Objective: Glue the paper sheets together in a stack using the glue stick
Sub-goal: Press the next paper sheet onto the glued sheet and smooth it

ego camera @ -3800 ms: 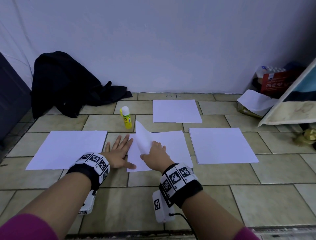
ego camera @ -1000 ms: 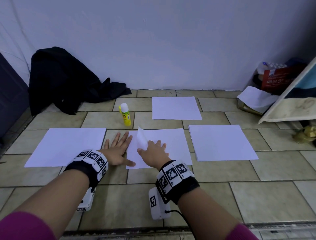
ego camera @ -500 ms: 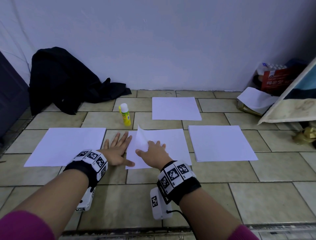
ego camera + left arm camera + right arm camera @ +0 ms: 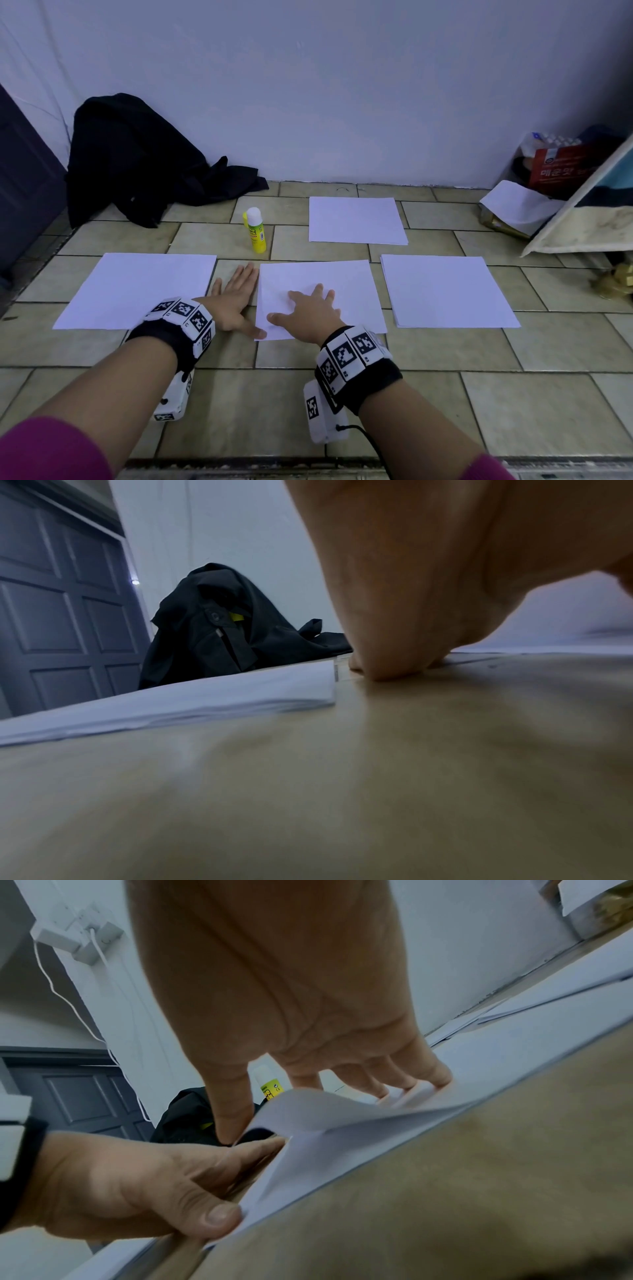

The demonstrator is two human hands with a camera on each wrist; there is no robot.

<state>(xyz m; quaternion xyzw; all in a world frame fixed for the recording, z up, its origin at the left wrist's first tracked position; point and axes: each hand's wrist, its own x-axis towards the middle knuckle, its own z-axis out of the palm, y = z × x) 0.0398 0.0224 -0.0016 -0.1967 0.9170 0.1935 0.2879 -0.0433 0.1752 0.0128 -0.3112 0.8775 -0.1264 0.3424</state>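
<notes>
A centre sheet of white paper (image 4: pixel 342 284) lies on the tiled floor, and my right hand (image 4: pixel 310 305) presses flat on its near-left part with fingers spread. In the right wrist view the sheet's near-left corner (image 4: pixel 318 1118) still bows up a little under the right fingers (image 4: pixel 414 1077). My left hand (image 4: pixel 236 294) lies flat on the floor along the sheet's left edge, thumb (image 4: pixel 219 1215) touching the near corner. The yellow glue stick (image 4: pixel 255 229) stands upright with its white cap on, beyond the left hand; no hand touches it.
Other white sheets lie to the left (image 4: pixel 137 291), to the right (image 4: pixel 445 291) and at the back (image 4: pixel 356 219). A black jacket (image 4: pixel 144 164) is heaped against the wall at the back left. Boxes and a leaning board (image 4: pixel 582 212) crowd the right corner.
The top sheet's raised corner has come down nearly flat. My right hand let go of it and now presses spread on the sheet. The left hand stayed in place.
</notes>
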